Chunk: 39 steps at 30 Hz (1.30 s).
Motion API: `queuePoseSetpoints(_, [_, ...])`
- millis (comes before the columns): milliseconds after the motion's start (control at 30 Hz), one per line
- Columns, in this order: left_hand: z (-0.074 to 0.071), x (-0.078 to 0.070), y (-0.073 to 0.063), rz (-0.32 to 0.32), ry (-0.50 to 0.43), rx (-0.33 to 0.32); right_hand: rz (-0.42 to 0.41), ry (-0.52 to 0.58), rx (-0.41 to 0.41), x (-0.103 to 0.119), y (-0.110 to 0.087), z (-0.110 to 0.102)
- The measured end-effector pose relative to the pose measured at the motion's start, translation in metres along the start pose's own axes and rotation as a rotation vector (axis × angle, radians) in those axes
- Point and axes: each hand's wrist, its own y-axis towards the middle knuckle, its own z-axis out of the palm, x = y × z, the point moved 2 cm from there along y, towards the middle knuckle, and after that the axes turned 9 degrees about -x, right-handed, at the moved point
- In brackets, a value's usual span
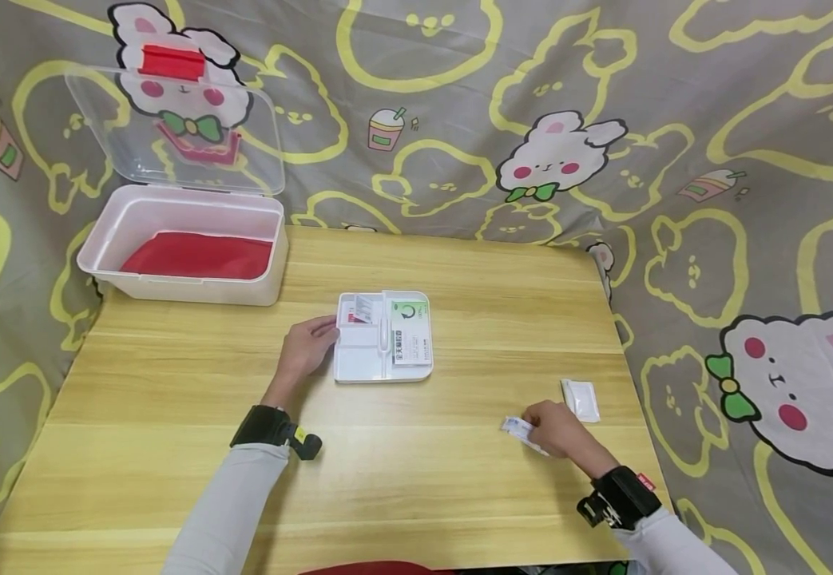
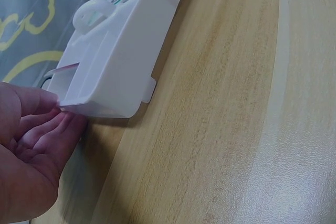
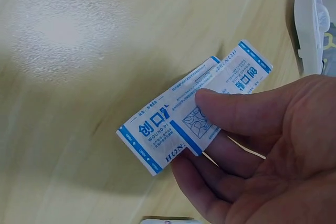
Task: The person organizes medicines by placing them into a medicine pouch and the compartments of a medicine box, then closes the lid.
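My right hand (image 1: 556, 430) pinches wrapped adhesive bandages (image 3: 152, 127) between thumb and fingers, above the table's right side. At least two white-and-blue wrappers show, overlapping at an angle in the right wrist view. Farther left, my left hand (image 1: 307, 348) holds the left edge of a white divided tray (image 1: 357, 366), thumb at the rim and fingers against the outer wall. A raised handle (image 1: 384, 334) runs along the tray's middle. In its right compartment lies a green-and-white medicine box (image 1: 410, 331); small packets (image 1: 362, 309) lie in the upper left one.
A white packet (image 1: 584, 401) lies just beyond my right hand, near the table's right edge. At the back left stands a plastic box (image 1: 258, 291) with its clear lid (image 1: 265, 144) raised and red cloth (image 1: 200, 255) inside. Patterned fabric (image 1: 452, 104) hangs around the wooden table (image 1: 416, 463).
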Motion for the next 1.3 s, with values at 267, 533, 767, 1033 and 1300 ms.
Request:
queuePoseSetpoints(267, [-0.001,-0.003,-0.001,-0.003,-0.002,0.001,-0.017,0.018,-0.098,0.013,0.012,-0.009])
queuePoseSetpoints(533, [-0.003,-0.001,0.002,0.013,0.025,-0.001,-0.004,0.044,-0.15,0.034,0.04,-0.014])
queuePoseSetpoints(767, [-0.002,-0.002,0.003,0.008,0.03,0.01,-0.053,0.079,-0.207,0.063,0.07,-0.023])
queuePoseSetpoints(1033, [-0.002,-0.002,0.001,0.045,0.021,-0.003,-0.111,0.118,-0.277,0.092,0.095,-0.028])
queuePoseSetpoints(1300, [-0.001,-0.001,0.001,0.048,0.034,0.003,-0.1,0.144,-0.29,0.118,0.114,-0.029])
